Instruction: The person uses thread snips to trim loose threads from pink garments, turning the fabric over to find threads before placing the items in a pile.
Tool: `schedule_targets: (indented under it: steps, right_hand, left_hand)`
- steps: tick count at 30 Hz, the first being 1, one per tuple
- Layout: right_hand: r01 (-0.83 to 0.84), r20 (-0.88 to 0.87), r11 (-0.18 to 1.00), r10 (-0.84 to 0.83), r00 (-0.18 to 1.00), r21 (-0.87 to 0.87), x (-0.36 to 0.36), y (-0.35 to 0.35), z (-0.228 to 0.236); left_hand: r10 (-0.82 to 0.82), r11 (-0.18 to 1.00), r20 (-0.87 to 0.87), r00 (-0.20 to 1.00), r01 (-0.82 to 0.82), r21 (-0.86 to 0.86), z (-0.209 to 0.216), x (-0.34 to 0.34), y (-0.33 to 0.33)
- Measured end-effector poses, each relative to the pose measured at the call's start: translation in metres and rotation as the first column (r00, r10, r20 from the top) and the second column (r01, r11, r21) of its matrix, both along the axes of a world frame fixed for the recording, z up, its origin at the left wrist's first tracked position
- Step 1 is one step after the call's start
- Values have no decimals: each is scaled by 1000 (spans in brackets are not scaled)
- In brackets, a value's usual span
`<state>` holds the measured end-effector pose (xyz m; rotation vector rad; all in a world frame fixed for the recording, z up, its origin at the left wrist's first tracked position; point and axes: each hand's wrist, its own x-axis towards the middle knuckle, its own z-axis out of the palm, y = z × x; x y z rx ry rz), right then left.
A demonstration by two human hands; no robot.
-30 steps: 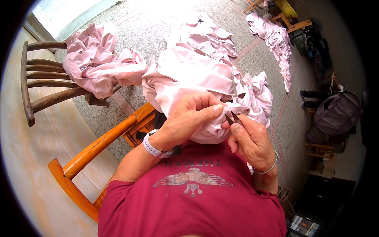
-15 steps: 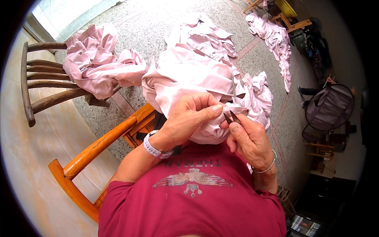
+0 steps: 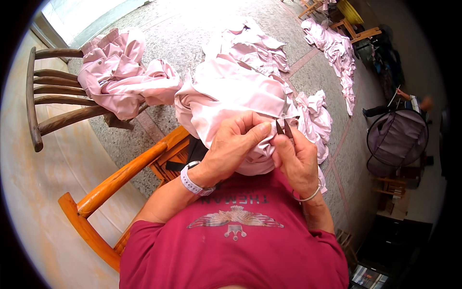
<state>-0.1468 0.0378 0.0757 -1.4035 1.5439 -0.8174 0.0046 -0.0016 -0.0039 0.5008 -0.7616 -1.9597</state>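
Pink garment under both hands' grip

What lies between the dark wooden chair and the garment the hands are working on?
In the head view, a heap of pink clothes draped over the dark wooden chair, then bare speckled floor before the garment.

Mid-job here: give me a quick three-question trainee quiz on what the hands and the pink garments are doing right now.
1. True or false: the left hand pinches the pink garment on the lap.
2. What does the right hand hold? A) small thread snips B) a needle C) a tape measure
3. Where do other pink garments lie at the person's left?

Key: 1 true. 2 A. 3 Draped over a dark wooden chair.
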Motion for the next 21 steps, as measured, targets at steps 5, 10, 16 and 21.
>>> schedule_targets:
  steps: [5,10,16,21]
  right_hand:
    - [-64,-229,982,23,973,-175,7,3,-8]
    - [-86,-310,966,6,951,-244,-1,2,-1]
    - [-142,-348,937,23,937,-320,-9,3,0]
    - [-226,-436,891,35,899,-395,-15,4,-1]
  left_hand:
    - [123,983,13,992,-120,-136,5,5,-4]
    - [308,903,396,865,-134,-408,8,18,-11]
    - [76,955,403,912,49,-292,11,23,-15]
    - [-145,979,241,960,175,-107,10,24,-17]
